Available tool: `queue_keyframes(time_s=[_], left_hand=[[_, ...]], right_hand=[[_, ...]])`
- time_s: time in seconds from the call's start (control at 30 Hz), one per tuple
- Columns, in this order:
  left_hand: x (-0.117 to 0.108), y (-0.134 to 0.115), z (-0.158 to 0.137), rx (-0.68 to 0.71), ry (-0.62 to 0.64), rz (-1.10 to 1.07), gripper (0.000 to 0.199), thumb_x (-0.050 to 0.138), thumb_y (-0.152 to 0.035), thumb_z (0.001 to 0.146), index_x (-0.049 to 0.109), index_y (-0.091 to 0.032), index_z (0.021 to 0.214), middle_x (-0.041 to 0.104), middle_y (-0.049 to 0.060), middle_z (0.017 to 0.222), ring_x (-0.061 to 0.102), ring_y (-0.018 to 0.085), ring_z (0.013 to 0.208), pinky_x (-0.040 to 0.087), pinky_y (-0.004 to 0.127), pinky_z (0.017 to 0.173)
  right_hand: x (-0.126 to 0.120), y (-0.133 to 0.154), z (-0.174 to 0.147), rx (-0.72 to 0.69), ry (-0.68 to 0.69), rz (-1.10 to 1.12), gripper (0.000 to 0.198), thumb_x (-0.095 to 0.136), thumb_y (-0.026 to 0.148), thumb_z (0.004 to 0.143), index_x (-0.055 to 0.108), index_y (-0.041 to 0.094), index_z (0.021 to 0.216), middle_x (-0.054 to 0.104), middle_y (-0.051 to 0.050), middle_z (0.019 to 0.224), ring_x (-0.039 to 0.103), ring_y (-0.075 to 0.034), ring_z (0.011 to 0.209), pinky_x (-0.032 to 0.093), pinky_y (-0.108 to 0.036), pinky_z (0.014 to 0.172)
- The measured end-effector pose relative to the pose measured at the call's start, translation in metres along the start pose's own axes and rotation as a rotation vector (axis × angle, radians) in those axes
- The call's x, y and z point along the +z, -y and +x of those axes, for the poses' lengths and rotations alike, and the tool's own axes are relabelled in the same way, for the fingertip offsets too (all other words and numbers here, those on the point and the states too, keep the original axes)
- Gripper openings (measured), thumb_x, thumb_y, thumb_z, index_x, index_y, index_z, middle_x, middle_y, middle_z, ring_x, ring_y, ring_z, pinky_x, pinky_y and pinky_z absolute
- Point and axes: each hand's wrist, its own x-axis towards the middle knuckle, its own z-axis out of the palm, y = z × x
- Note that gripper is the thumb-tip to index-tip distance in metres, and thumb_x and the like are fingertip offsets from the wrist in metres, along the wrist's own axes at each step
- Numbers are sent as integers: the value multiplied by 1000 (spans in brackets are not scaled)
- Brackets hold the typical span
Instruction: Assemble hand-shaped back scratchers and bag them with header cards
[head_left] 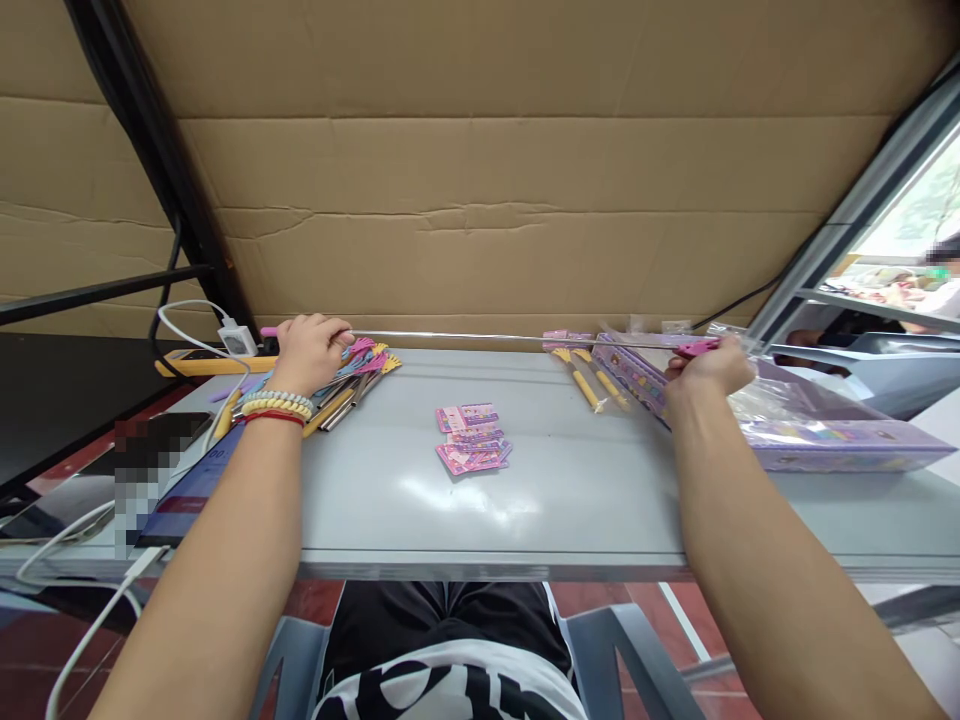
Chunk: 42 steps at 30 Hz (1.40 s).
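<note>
A telescopic back scratcher is stretched out level across the far side of the table, its thin metal rod fully visible between my hands. My left hand is closed around its pink handle end. At the other end my right hand grips the pink claw-shaped head. Below my left hand lies a pile of shorter back scratchers with pink, yellow and blue heads. Several pink printed cards lie in the middle of the table. Two yellow back scratchers in clear wrapping with a card rest left of my right hand.
A purple printed box holding clear plastic bags stands at the right. On the left are a phone-like screen, white cables and a white charger. Cardboard walls the back. A metal frame rises at the right.
</note>
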Motion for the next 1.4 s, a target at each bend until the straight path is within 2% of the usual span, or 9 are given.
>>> queue_keyframes(time_s=[0.13,0.23,0.33,0.57,0.73,0.9,1.1,1.23,1.4], left_hand=[[-8,-3,0,40,43,19,32,39,-34,85,68,-23,92,69,7,99,56,26,101,34,40,86],[-10,-18,-1,112,119,20,34,36,-36,87,68,-23,89,71,6,97,60,25,98,35,38,81],[-5,-48,-6,164,160,28,36,33,-37,90,67,-23,89,72,5,95,63,24,92,37,34,72],[8,-122,-29,307,166,-34,40,30,-42,94,65,-23,93,71,7,87,65,22,80,35,30,60],[5,-121,-32,348,171,-173,38,33,-45,93,66,-24,91,71,5,87,64,20,79,35,28,59],[9,-114,-30,302,231,-237,37,37,-46,91,66,-22,97,71,5,83,62,20,75,34,28,58],[14,-122,-34,475,328,-511,42,32,-44,93,66,-19,92,69,4,84,59,17,75,41,28,67],[18,-111,-30,380,332,-487,45,27,-42,93,64,-18,97,68,6,93,59,19,84,43,30,75],[28,-96,-29,402,548,-207,40,45,-48,83,65,-18,101,67,10,101,61,24,92,44,32,79]], right_hand=[[3,6,-6,199,-245,148,30,20,23,94,28,24,65,40,4,53,40,-8,39,28,-21,37],[14,10,-17,234,-217,218,31,29,29,96,36,23,67,48,3,50,41,-8,36,26,-21,35],[34,9,-42,138,36,127,38,36,42,94,42,21,63,50,2,45,35,-7,30,26,-22,32],[79,17,-150,-176,877,-33,52,46,67,81,54,18,65,57,-1,47,40,-8,34,30,-23,36],[81,19,-157,-158,953,97,48,54,66,76,56,18,80,59,2,53,42,-8,35,31,-22,37],[76,16,-132,129,732,279,49,56,68,72,53,19,70,54,3,49,42,-8,34,27,-21,33],[71,18,-148,178,1324,211,43,71,56,64,61,15,69,63,-3,59,47,-9,40,31,-22,36],[73,12,-143,207,1195,229,41,68,55,67,60,14,64,62,-4,57,45,-8,40,30,-22,35],[70,4,-118,197,924,88,40,54,55,78,44,21,59,51,1,46,41,-10,37,29,-23,36]])
